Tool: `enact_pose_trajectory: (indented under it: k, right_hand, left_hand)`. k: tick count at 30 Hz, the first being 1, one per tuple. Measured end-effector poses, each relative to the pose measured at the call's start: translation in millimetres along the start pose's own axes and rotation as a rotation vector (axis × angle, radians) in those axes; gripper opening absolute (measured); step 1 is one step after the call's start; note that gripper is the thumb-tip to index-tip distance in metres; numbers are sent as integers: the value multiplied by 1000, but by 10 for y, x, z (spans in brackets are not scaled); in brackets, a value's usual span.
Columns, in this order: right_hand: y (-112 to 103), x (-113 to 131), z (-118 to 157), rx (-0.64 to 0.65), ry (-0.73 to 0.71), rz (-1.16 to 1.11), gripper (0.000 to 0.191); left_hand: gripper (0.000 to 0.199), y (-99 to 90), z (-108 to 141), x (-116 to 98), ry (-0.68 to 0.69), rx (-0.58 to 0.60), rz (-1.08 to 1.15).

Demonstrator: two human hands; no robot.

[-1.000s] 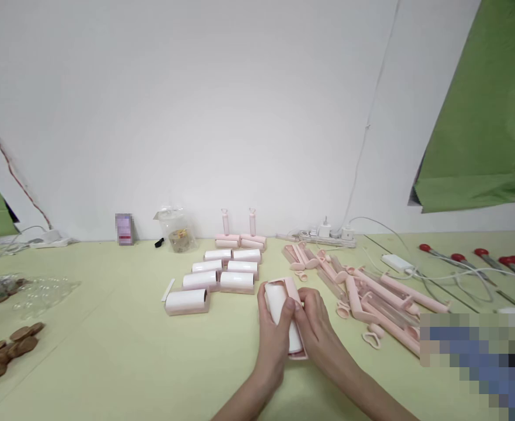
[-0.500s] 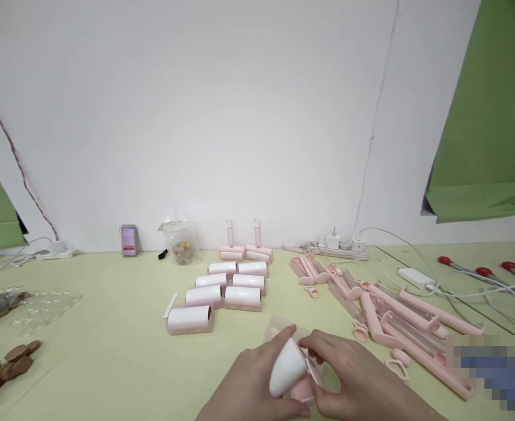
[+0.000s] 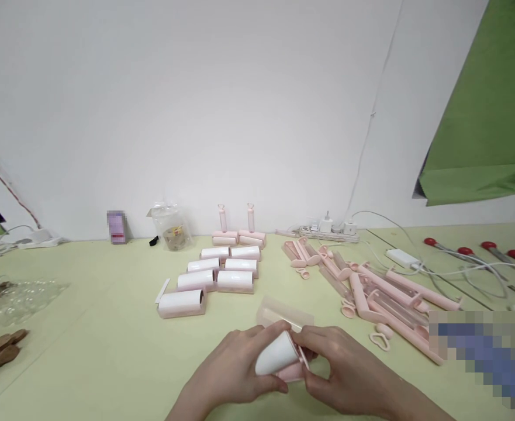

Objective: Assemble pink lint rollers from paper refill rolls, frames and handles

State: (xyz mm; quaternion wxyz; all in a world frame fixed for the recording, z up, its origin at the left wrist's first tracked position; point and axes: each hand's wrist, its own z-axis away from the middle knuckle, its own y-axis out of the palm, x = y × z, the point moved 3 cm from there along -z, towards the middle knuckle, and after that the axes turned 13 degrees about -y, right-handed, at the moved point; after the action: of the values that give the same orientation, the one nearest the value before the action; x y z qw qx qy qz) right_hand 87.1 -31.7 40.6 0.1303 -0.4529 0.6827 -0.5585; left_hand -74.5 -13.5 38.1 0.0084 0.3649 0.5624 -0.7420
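Observation:
In the lower middle of the head view, my left hand [image 3: 228,362] is closed around a white lint roller refill [image 3: 277,354], held tilted with its right end raised. The fingers of my right hand [image 3: 342,365] pinch at that end, where a pale pink edge shows. Pink plastic [image 3: 291,372] is visible beneath the roll, partly hidden by my fingers. Just behind my hands lies a translucent pinkish cover [image 3: 281,313] on the table. Several white rolls in pinkish covers [image 3: 235,281] stand in two rows farther back; a narrow white strip [image 3: 162,290] lies beside the nearest one.
Pink roller handles and covers [image 3: 366,304] are heaped to the right, with a pink loop [image 3: 379,341] near my right hand. White cables and a power strip [image 3: 327,234] run along the wall. Brown discs [image 3: 3,351] and bubble wrap [image 3: 33,298] lie at left.
My view has shifted a little, so the table's things sit higher and further left. Both hands still hold the roll, now turned flatter, and the translucent cover shows more behind them.

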Motion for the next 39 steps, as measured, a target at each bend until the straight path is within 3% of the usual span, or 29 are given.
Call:
enact_pose_trajectory:
  k: [7,20,24,27,30,34,36,39]
  right_hand:
    - [18,31,11,-30,18,-78,8]
    - [-52,21,42,-18,167,-9,11]
    - [-95,-92,126,2,312,-252,20]
    - [-118,-203,133,-26,348,-555,33]
    - [-115,-279,82,-94,317,-748,27]
    - [-70,-274,19,-185,213,-823,28]
    - [-57,-250,9,-220,167,-817,32]
    - [-116,-281,25,-347,195,-790,36]
  left_hand:
    - [66,-13,8,0,11,9,0]
    - [59,2,8,-83,69,23,9]
    - [65,50,6,-17,-5,27,63]
    - [73,39,-11,27,-61,-62,185]
    - [58,44,-38,-26,6,-103,278]
    - [42,73,-99,-161,0,-168,461]
    - [46,52,-133,-233,-7,-206,538]
    - [63,-56,-188,-290,156,-208,485]
